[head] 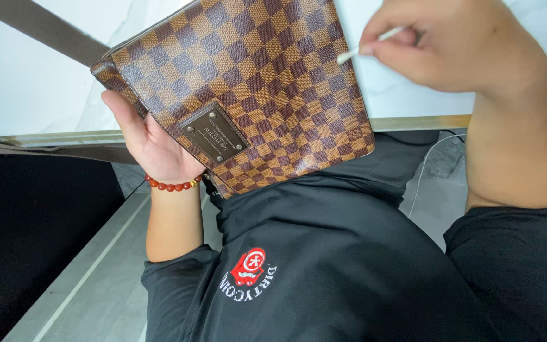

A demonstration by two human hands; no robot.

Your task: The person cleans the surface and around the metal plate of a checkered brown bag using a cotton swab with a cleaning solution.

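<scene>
A brown checkered shoulder bag (254, 82) with a dark leather patch (215, 133) is tilted up in front of me. My left hand (153, 142), with a red bead bracelet (172, 185) on the wrist, supports the bag from underneath at its lower left corner. My right hand (457, 44) pinches a thin white cotton swab (365, 45). The swab's tip touches the bag's upper right edge. The bag's brown strap (39, 25) runs off to the upper left.
A white marbled tabletop (26, 82) with a pale wooden edge (413, 121) lies behind the bag. My black shirt (324, 253) with a red emblem fills the lower frame. Grey floor (96, 272) and a thin white cable (422, 171) show below.
</scene>
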